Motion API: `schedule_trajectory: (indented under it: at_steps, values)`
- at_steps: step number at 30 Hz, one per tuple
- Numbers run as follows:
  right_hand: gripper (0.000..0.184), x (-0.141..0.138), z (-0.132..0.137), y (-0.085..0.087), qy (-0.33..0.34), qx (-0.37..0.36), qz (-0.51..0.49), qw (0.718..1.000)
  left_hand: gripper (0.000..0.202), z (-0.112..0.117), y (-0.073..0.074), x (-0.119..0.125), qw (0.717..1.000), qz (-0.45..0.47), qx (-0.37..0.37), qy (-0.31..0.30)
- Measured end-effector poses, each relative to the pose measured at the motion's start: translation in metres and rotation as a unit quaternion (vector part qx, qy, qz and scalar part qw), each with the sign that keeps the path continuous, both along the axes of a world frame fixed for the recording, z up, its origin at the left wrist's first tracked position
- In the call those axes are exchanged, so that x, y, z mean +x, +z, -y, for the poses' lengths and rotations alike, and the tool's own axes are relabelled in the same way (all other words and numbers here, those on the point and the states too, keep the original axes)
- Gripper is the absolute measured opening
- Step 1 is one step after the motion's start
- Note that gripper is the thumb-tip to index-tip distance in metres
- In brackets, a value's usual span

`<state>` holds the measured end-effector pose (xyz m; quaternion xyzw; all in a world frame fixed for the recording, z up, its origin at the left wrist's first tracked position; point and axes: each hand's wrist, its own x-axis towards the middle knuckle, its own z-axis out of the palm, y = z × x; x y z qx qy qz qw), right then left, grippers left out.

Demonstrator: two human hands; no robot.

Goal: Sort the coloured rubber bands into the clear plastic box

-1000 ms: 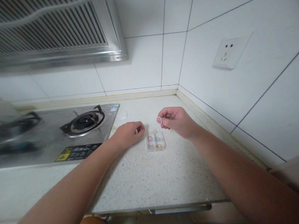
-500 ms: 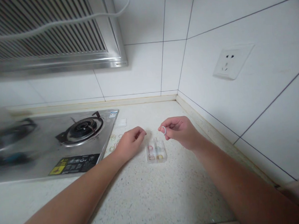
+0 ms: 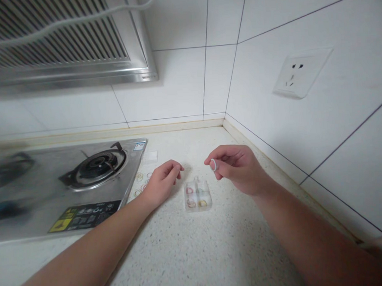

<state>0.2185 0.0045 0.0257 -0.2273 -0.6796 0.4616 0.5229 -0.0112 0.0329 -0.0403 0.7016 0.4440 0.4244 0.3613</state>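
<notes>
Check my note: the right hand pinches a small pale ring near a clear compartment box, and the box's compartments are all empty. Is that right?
Not quite. The head view shows the right hand pinching the small pale ring near the clear compartment box, but the compartments are not empty: coloured rings lie in them, a reddish one and a yellow one among them.

ring (image 3: 213,164): white | box (image 3: 198,195): clear | counter (image 3: 190,242): speckled beige
</notes>
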Motion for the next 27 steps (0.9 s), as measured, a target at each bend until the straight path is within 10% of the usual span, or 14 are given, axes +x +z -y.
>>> schedule_trajectory:
  at_steps: [27]
  values:
    - [0.016, 0.010, -0.006, 0.000, -0.094, 0.061, 0.126, 0.986, 0.023, 0.001, -0.003, 0.000, 0.992, -0.080, 0.092, -0.025]
